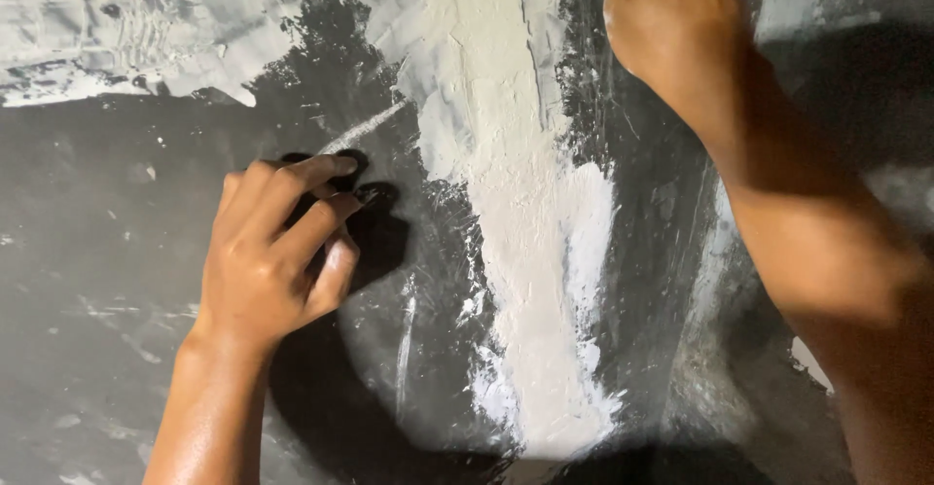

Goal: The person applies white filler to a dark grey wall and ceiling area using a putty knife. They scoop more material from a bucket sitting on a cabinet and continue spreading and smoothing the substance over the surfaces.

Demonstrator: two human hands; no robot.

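- A dark grey, rough wall surface (pixel 117 281) fills the whole view; it is scratched and flecked with pale specks.
- A broad vertical band of off-white, thickly spread plaster (pixel 530 251) runs down the middle of the wall, from the top edge to near the bottom edge, with ragged, streaked borders on both sides.
- A second patch of light grey plaster (pixel 126 28) is spread across the upper left corner, with ridged smear marks in it.
- A thin pale streak (pixel 362 130) slants up and right from just above the left hand towards the central band.
- The right hand (pixel 671 28) is seen at the top edge, right of the central band, with its forearm reaching down to the lower right corner. The hand is blurred and its fingers are cut off by the frame, so it cannot be told whether they are apart or closed on anything. A pale smear is seen at the upper edge of the hand.
- The left hand (pixel 277 251) is pressed against the bare dark wall, left of the central band and well apart from it. Its fingers (pixel 311 179) are bent and held close together, the tips touching the wall at a small dark mark; nothing is seen clamped between them.
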